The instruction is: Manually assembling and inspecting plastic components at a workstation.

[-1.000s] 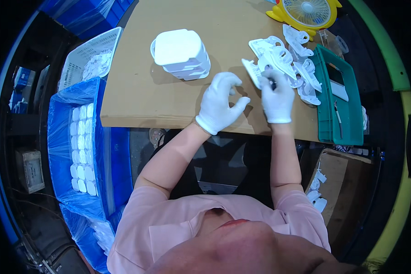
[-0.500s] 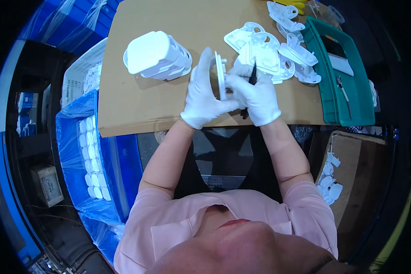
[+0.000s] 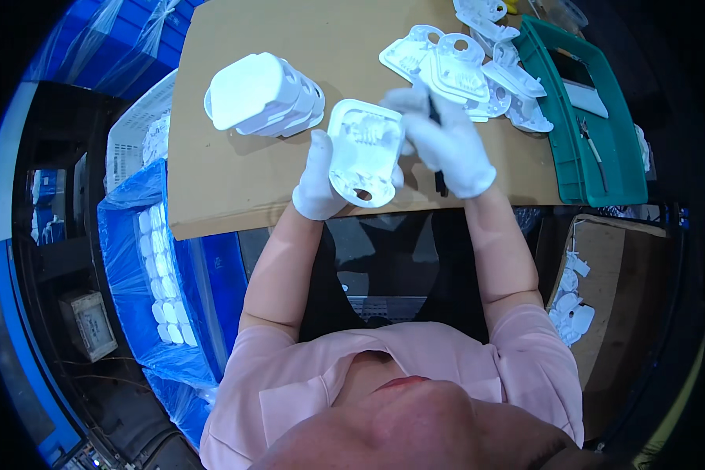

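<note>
My left hand, in a white glove, is closed around the edge of a white moulded plastic part. The part's ribbed inner side is turned up, and its round-holed end points toward me. Just right of it, my gloved right hand grips a slim black tool, whose lower end shows beneath the palm. Motion smears the right fingers, and the tool's tip cannot be made out. Left of my hands stands a stack of similar white parts. Several loose ones lie beyond my right hand.
Cardboard covers the table. A green tray at the right holds cutters and a white piece. On the left stand a plastic-lined blue bin with rows of white parts and a white basket. A cardboard box is lower right.
The white part has turned from edge-on to show its inner side, and has come slightly nearer me. My right hand has drawn away from it to the right, still with the black tool.
</note>
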`<state>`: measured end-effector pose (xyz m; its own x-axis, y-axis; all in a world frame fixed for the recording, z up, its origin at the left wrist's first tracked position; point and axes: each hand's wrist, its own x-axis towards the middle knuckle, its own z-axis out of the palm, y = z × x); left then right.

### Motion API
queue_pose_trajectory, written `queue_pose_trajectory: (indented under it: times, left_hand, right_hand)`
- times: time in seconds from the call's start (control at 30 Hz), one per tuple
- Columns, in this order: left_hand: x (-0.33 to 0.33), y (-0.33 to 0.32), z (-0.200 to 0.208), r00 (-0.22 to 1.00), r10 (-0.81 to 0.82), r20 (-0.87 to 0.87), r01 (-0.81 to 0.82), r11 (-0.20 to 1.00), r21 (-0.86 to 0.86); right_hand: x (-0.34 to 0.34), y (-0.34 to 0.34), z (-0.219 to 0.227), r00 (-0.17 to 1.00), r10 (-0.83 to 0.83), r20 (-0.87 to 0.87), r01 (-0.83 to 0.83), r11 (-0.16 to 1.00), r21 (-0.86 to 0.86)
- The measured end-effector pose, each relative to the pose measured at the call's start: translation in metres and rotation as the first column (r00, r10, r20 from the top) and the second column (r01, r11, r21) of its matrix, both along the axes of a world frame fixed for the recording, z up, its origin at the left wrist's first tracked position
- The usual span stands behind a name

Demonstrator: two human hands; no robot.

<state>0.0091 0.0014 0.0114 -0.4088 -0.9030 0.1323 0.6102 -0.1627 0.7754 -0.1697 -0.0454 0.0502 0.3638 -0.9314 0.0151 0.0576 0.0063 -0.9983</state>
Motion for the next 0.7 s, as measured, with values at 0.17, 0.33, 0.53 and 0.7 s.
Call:
queue_pose_trajectory:
  times: [0.17, 0.33, 0.53, 0.7]
  left_hand:
    - [-0.001, -0.004, 0.008, 0.997, 0.032, -0.064, -0.028, 0.998, 0.062]
    - [-0.007, 0.002, 0.002, 0.923, 0.307, 0.23, -0.277, 0.948, -0.155]
    - [-0.012, -0.003, -0.008, 0.741, 0.532, 0.409, -0.384, 0.836, -0.392]
    - [-0.012, -0.004, -0.008, 0.728, 0.52, 0.446, -0.414, 0.853, -0.317]
  right_hand:
    - [0.006, 0.0, -0.009, 0.988, -0.022, -0.153, 0.006, 0.995, -0.104]
    - [-0.001, -0.003, -0.011, 0.985, -0.17, -0.022, 0.171, 0.981, 0.087]
    - [0.001, 0.001, -0.013, 0.95, -0.262, -0.172, 0.247, 0.963, -0.104]
    - [-0.001, 0.021, 0.008, 0.767, -0.513, -0.386, 0.119, 0.705, -0.699]
